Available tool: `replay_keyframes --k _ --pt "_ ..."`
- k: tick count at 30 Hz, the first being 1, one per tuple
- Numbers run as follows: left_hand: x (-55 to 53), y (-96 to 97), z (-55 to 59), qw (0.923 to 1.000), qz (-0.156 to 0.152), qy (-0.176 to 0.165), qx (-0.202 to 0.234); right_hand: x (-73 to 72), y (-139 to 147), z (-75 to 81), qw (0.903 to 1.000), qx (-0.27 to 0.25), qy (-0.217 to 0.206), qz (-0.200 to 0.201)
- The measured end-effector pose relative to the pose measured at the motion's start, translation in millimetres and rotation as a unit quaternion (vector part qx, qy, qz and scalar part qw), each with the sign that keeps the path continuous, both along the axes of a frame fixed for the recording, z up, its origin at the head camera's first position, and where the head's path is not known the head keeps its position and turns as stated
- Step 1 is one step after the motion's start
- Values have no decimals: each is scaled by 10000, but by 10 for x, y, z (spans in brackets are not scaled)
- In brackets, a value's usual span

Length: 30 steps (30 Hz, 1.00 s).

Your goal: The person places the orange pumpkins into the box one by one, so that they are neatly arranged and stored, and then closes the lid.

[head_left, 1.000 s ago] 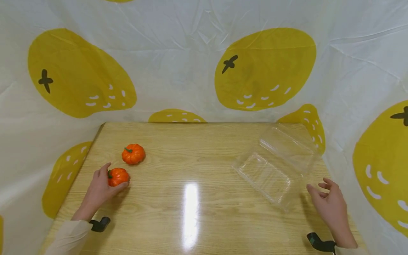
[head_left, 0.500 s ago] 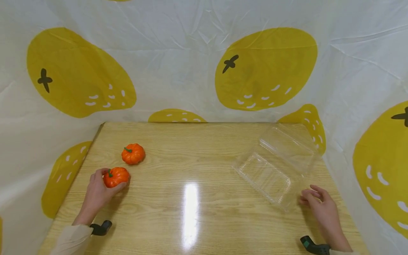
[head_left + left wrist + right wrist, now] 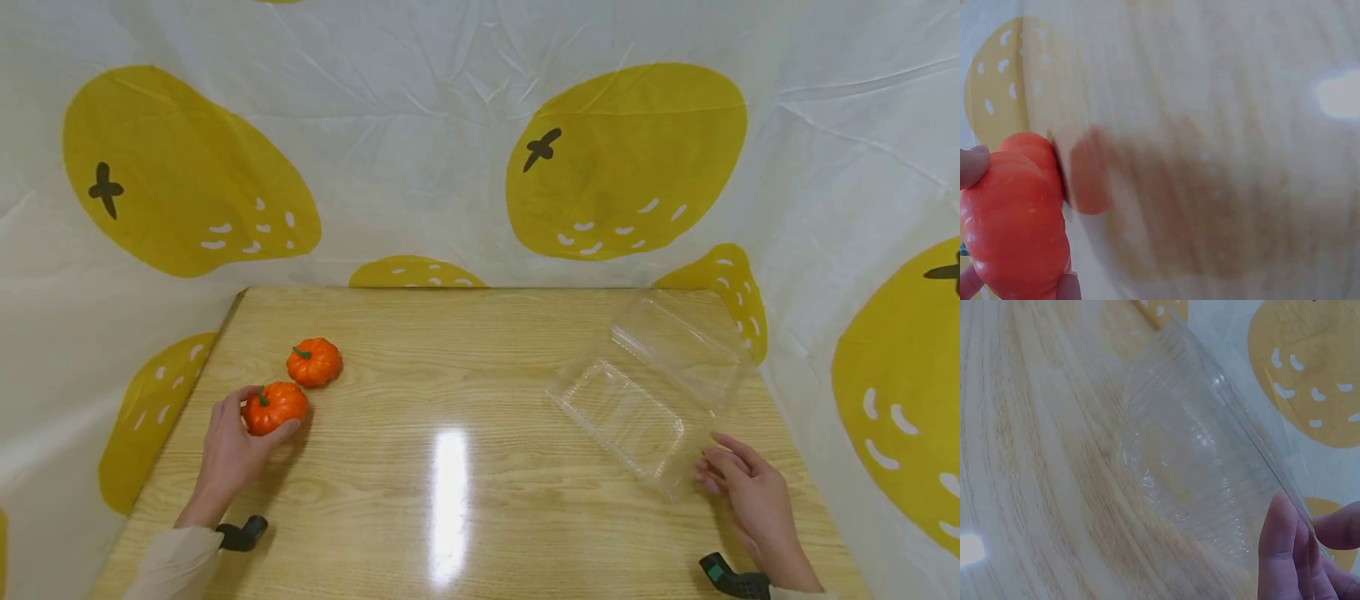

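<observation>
My left hand (image 3: 231, 450) grips a small orange toy pumpkin (image 3: 279, 407) with a green stem, fingers on its left and thumb on the near right. In the left wrist view this pumpkin (image 3: 1019, 219) is raised over the table, with a dark reflection beside it. A second orange pumpkin (image 3: 317, 364) sits just behind it. On the right, my right hand (image 3: 757, 496) is at the near right corner of a clear plastic clamshell box (image 3: 622, 417) that lies with its lid folded back. The right wrist view shows thumb and fingers (image 3: 1279, 531) pinching the box's edge.
The glossy wooden table (image 3: 390, 358) carries a bright light reflection near its front middle. A white curtain (image 3: 405, 167) printed with yellow fruit encloses the back and both sides. Each wrist wears a black camera mount (image 3: 242, 533).
My left hand has closed round the nearer pumpkin and raised it slightly. My right hand has moved left to the clear box's edge and taken hold of it.
</observation>
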State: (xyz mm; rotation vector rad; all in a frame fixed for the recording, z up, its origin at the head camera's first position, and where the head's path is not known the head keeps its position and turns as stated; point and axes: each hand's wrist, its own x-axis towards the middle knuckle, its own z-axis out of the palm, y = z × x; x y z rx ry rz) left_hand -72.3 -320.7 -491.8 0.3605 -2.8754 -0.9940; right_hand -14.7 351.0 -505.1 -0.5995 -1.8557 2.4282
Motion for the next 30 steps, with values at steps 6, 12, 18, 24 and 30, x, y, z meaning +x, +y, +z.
replay_keyframes --k 6,12,18,24,30 --pt "-49 31 89 9996 16 266 -40 8 -12 -7 9992 -307 222 113" --pt "-103 71 154 9983 22 573 -75 7 -19 -8 9986 -390 338 125" --pt "-142 139 249 9968 -72 794 -10 5 -5 -2 9986 -366 308 209" --pt "-175 242 336 9947 -155 999 176 16 3 -5 9981 -351 315 384" --pt "-202 361 418 9936 -308 1072 205 -3 3 -10 9973 -404 385 473"
